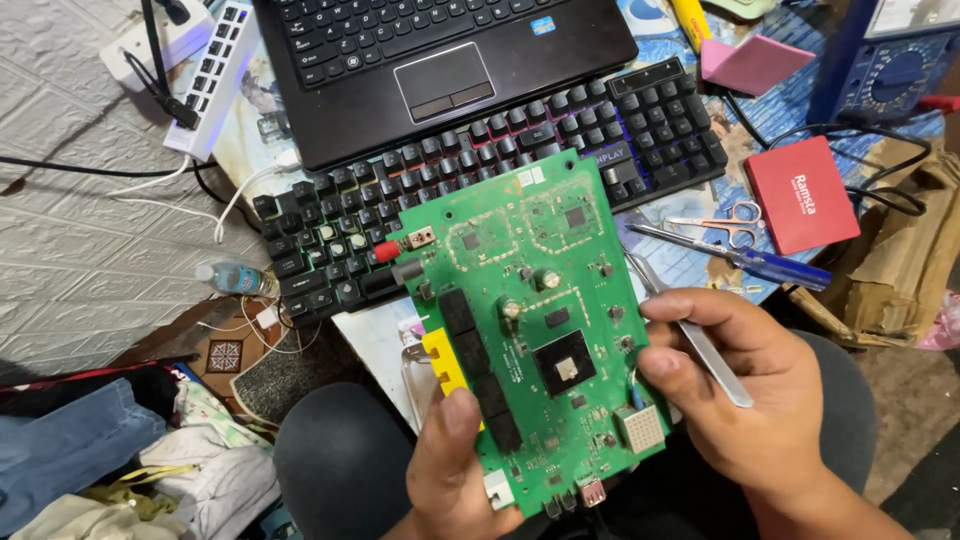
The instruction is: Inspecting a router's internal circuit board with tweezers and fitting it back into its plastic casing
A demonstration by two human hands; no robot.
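Green and thin, the one circuit board (530,330) is held in the air above the person's lap, in front of the near edge of the surface, tilted so its component side faces up. The left hand (455,470) has its grip clamped on the board's lower left edge, thumb on top beside the yellow ports (443,362) and the row of black blocks. The right hand (760,400) steadies the right edge with its thumb while its fingers are closed around one pair of metal tweezers (700,345), which slant up past the board's edge.

The board looks light and stiff, but fragile: its face is crowded with small soldered parts, a black square chip (565,362) and a white perforated shield (640,428), so I judge the bare edges and corners the safest places to hold, as both hands do now. Pressing on the face could harm parts.

On the surface beyond, one black keyboard (480,200) lies under the board's far end, with one laptop (440,60) behind it. Toward the right edge lie one pair of scissors (725,222), one blue-handled screwdriver (760,265) and one red box (800,195). At the far left corner sits one white power strip (205,70). One small bottle (235,278) lies by the keyboard's left end.
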